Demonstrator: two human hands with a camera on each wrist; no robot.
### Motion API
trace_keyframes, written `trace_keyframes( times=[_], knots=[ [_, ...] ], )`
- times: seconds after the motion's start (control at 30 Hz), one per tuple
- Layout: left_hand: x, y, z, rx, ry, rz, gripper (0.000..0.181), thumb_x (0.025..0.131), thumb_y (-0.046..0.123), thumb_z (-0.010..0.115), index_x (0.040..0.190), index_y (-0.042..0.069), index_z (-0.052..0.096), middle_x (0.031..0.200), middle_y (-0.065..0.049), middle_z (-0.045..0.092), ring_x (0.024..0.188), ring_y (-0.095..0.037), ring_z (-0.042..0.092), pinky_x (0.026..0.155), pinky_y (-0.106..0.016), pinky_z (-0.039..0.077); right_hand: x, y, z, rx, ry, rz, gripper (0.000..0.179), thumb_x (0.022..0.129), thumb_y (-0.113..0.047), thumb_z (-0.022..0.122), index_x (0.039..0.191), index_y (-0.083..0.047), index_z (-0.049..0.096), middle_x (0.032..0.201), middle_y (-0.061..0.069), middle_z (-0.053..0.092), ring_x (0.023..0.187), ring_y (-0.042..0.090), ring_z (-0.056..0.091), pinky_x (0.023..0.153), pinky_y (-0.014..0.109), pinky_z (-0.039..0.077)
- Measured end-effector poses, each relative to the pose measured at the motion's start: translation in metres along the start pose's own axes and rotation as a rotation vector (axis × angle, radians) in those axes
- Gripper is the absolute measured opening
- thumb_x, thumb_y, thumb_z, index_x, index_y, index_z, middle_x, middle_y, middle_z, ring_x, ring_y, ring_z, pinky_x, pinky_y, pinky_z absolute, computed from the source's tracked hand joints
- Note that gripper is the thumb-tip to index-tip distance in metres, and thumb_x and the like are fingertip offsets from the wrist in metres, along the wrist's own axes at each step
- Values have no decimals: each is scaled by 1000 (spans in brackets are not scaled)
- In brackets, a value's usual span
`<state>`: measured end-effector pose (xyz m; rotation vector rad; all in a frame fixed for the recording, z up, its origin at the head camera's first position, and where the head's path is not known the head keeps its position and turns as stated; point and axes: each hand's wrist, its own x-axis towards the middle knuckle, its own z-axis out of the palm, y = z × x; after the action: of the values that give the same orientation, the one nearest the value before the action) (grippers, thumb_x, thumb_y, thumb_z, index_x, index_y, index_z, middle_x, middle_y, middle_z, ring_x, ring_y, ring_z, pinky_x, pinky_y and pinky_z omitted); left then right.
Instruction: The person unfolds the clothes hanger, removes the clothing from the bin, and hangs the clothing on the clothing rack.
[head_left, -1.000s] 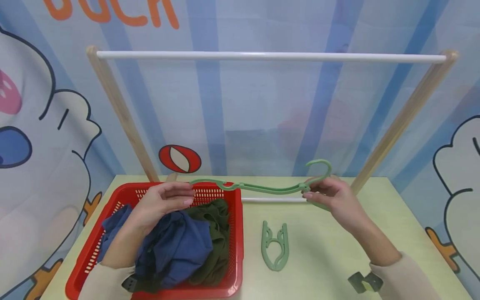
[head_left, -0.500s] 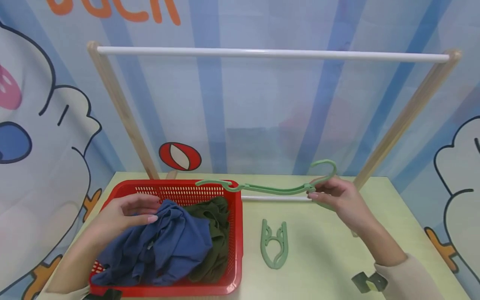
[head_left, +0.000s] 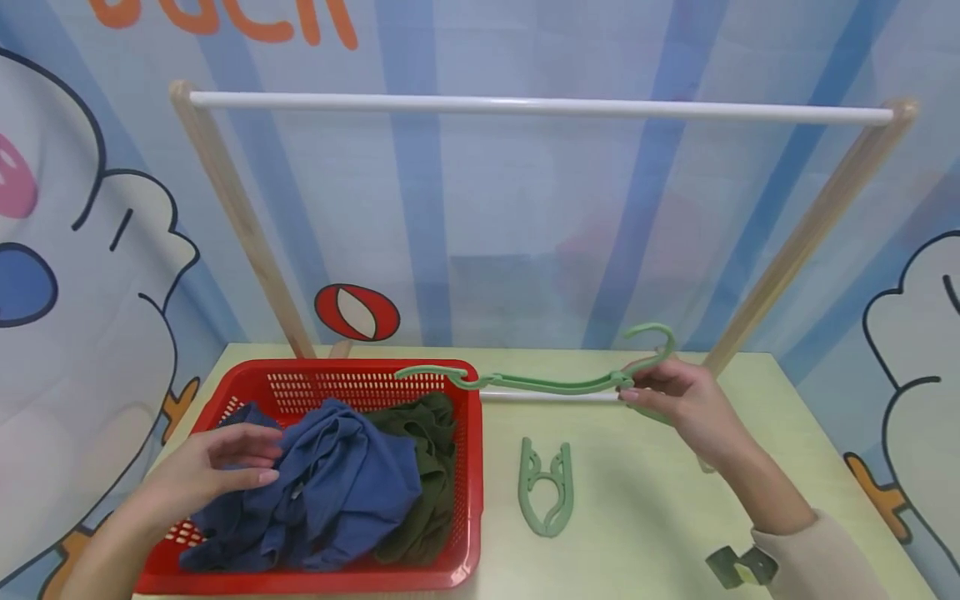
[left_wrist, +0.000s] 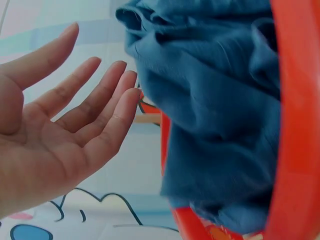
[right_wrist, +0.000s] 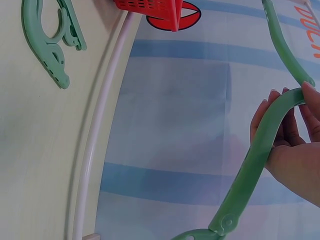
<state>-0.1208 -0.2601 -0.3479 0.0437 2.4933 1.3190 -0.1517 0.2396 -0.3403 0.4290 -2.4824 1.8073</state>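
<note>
A green plastic clothes hanger (head_left: 555, 387) is held up above the table, its hook (head_left: 660, 333) at the right end. My right hand (head_left: 697, 408) pinches it close to the hook; in the right wrist view thumb and fingers close on the curved green arm (right_wrist: 250, 160). Over the left side of the red basket (head_left: 471, 500), my left hand (head_left: 210, 475) holds nothing, fingers loosely extended beside a crumpled blue cloth (head_left: 341, 483). The left wrist view has its palm (left_wrist: 60, 145) facing the camera, fingertips close to the blue fabric (left_wrist: 210, 110).
A folded green hanger (head_left: 546, 492) lies on the pale table (head_left: 622, 533). Dark green cloth (head_left: 427, 467) fills the basket's right side. Behind stands a wooden rack with a white top rail (head_left: 525, 106) and a low white bar (head_left: 555, 397).
My left hand has left the hanger's left end and moved left and down over the basket. The right hand, still pinching the hanger, has shifted slightly right.
</note>
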Motion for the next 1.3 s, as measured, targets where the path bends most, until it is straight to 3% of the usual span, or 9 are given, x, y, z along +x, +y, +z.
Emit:
trace_keyframes(
  times=[0.27, 0.6, 0.83, 1.3],
  knots=[
    [-8, -20, -10, 45, -98, -75, 57, 82, 21, 69, 124, -10, 46, 108, -16, 59, 92, -22, 57, 76, -35, 52, -2, 4, -2, -3, 1, 17, 25, 85, -7, 64, 104, 9, 59, 91, -2, 63, 83, 11, 62, 74, 25, 51],
    [-6, -50, -9, 68, -193, -93, 59, 81, 20, 69, 123, -13, 44, 112, -23, 56, 94, -26, 55, 79, -41, 51, -3, 9, -1, 37, -7, -7, 20, 85, -3, 63, 102, 7, 60, 90, -1, 63, 83, 12, 62, 74, 24, 51],
    [-3, -52, 1, 68, -157, -130, 60, 78, 19, 72, 124, -9, 46, 114, -21, 55, 97, -28, 54, 80, -43, 49, -3, 12, 0, 49, -18, -8, 19, 84, -2, 63, 101, 6, 61, 90, -1, 63, 83, 12, 62, 75, 25, 51],
    [6, -52, 18, 144, -37, -62, 48, 76, 23, 74, 109, -5, 54, 97, -9, 57, 83, -21, 56, 73, -37, 50, -4, 13, 2, 34, -28, 15, 22, 85, -5, 64, 103, 8, 60, 90, -1, 64, 84, 13, 63, 75, 25, 51]
  ],
)
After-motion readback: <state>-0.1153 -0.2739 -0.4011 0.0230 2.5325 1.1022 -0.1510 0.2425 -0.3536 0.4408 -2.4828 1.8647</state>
